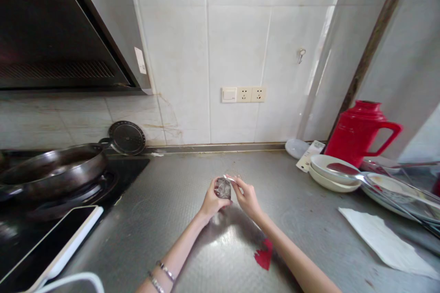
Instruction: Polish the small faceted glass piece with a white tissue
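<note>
Over the middle of the steel counter [192, 219], my left hand [212, 200] is wrapped round a small clear glass jar [223, 188] with something dark inside. My right hand [244, 194] pinches a thin pale piece [229, 178] at the jar's top; I cannot tell whether it is a lid or a seal. Both hands meet at the jar, held a little above the counter. Bracelets sit on my left wrist [161, 275].
A dark wok [51, 169] sits on the stove at left, with a white-edged tablet [51, 247] in front. At right are stacked white bowls [332, 171], plates, a red thermos jug [360, 132] and a paper towel [381, 238]. A red scrap [264, 254] lies on the counter.
</note>
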Available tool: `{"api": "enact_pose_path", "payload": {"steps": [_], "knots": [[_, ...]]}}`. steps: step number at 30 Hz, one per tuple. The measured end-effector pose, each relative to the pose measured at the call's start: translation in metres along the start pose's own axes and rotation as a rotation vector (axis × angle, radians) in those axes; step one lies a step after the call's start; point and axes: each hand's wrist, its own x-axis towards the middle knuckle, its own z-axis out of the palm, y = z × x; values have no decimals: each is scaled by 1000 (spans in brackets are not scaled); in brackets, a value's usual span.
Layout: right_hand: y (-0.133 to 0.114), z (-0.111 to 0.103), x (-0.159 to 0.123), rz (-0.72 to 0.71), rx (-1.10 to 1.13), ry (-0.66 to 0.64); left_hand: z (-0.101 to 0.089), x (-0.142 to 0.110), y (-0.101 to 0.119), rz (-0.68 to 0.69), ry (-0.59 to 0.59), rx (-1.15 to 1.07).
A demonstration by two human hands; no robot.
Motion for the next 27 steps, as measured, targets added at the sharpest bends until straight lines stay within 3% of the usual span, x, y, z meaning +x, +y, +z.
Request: {"api": "enact_pose_path", "payload": {"steps": [8, 15, 23, 27], "knots": [[-13, 4, -6, -224, 44, -35, -8, -2, 3, -46, -33, -97], [-14, 1, -3, -63, 59, 61, -5, -10, 15, 0, -56, -72], [-22, 1, -7, -200, 96, 31, -6, -8, 13, 21, -56, -104], [-22, 1, -4, -35, 108, 90, -7, -8, 11, 128, -73, -3]]}}
